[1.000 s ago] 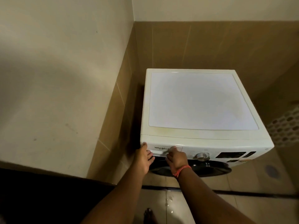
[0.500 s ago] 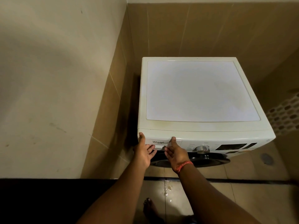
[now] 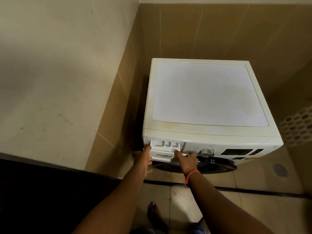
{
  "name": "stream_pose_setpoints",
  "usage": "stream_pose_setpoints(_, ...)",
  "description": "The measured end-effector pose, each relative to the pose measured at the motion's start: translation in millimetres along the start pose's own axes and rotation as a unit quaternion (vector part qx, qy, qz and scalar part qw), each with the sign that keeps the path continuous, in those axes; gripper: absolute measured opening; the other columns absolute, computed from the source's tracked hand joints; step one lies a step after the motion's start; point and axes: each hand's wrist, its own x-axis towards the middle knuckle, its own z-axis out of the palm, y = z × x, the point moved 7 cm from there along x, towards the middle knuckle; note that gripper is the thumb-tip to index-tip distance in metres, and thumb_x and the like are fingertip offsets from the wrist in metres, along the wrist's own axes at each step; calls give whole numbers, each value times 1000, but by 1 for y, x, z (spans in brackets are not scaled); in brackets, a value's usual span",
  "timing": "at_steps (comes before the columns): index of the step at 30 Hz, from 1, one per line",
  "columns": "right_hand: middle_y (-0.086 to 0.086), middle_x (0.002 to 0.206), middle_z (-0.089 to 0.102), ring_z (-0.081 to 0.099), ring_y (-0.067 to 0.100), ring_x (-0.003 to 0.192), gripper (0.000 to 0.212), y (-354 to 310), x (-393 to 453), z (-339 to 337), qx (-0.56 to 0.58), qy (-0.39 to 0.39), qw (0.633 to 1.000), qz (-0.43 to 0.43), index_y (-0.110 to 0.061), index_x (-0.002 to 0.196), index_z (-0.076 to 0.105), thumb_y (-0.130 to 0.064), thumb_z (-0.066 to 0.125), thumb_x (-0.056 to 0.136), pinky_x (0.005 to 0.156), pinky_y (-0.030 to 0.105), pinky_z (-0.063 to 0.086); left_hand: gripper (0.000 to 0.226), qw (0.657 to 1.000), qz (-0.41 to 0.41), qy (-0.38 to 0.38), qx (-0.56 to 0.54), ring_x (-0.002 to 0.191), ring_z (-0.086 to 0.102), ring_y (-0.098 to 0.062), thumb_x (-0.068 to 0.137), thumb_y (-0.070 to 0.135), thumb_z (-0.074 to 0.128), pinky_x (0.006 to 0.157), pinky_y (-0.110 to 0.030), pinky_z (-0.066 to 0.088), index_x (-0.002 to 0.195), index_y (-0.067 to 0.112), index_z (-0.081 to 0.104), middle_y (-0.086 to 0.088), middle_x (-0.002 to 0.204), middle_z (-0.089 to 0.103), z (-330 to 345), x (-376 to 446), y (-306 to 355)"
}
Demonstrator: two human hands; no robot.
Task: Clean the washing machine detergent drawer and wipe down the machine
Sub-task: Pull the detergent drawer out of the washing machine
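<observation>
The tiled walls [image 3: 219,31] come first, tan tiles meeting in the corner behind, with a pale plaster face [image 3: 50,73] running off to the left. Down below lies the tiled floor [image 3: 253,208], crossed by a dark strip along its width. Tucked into that corner stands the white washing machine [image 3: 209,98], seen from above, its flat top bare and a little yellowed along the front edge. Under the front panel curves the dark door rim [image 3: 202,166]. Now to the action: the detergent drawer [image 3: 166,149] sits at the left end of the front panel, pulled partway out, its white compartments showing and the brand name readable on its face. The left hand [image 3: 143,163] holds the drawer's left end, thumb up along the corner, fingers curled underneath — a grip on the drawer. The right hand [image 3: 187,160] grips the drawer's right end, thumb on top of the front, fingers wrapped below. A red band [image 3: 191,174] circles the right wrist. Just right of that hand sits the silver dial [image 3: 207,152], then the dark display [image 3: 236,152]. Near the bottom edge, a bare foot [image 3: 155,215] stands on the floor.
</observation>
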Motion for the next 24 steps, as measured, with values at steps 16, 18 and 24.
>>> stream_pose_setpoints(16,11,127,51,54,29,112,63,9,-23,0,-312,-170,930,-93,-15,134,44,-31,65,77,99,43,48,35,913,97,54,391,122,53,-33,99,9,39,90,-28,42,131,2,51,-16,133,55,-20,-26,-1)
stream_pose_setpoints(18,11,127,52,55,28,112,63,16,-19,-1,-326,-177,925,-84,-16,130,44,-34,66,74,99,45,48,34,904,95,48,413,122,52,-34,99,7,37,92,-30,41,130,4,51,-18,135,53,-21,-26,-4)
stream_pose_setpoints(24,9,138,38,48,29,121,74,1,-31,-1,-367,-172,906,-125,-13,143,31,-29,67,80,104,42,45,38,901,101,20,423,119,50,-32,98,6,35,84,-28,36,135,8,45,-17,135,50,-15,-31,-2)
